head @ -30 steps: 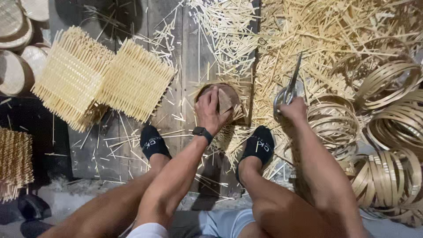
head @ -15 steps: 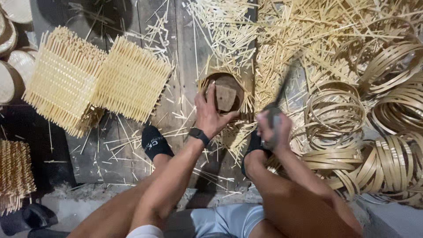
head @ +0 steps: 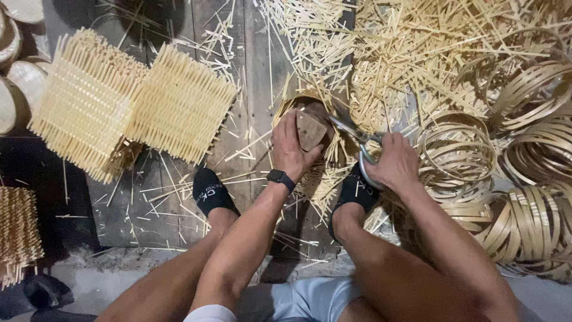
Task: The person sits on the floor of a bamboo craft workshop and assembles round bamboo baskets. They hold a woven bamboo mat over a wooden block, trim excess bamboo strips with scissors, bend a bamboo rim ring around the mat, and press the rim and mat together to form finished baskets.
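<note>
Floor: dark wooden planks (head: 256, 65), littered with pale cut bamboo strips (head: 381, 42), thickest at upper right.
Left hand: my left hand (head: 290, 149) is pressed down, fingers spread, on a wooden block (head: 311, 130); dark watch (head: 279, 177) on the wrist.
Block: sits inside a small half-woven basket (head: 333, 152) on the floor between my feet, just above the right foot.
Right hand: my right hand (head: 394, 162) is closed through the handles of metal scissors (head: 356, 135).
Scissors: blades point up-left toward the block and the basket rim; tips look just beside the block, contact can't tell. Blades open or closed, can't tell.
Feet: black socks (head: 211, 192), one on each side of my left forearm; the right one is touching the basket's loose strands.
Right side: stacks of bamboo hoops (head: 524, 209) close to my right arm, more rings (head: 456, 149) just beyond the scissors hand.
Left side: two flat woven mats (head: 128, 104) overlapping, well apart from my hands.
Far left: finished round baskets (head: 15, 89) at the edge, partly cut off.
</note>
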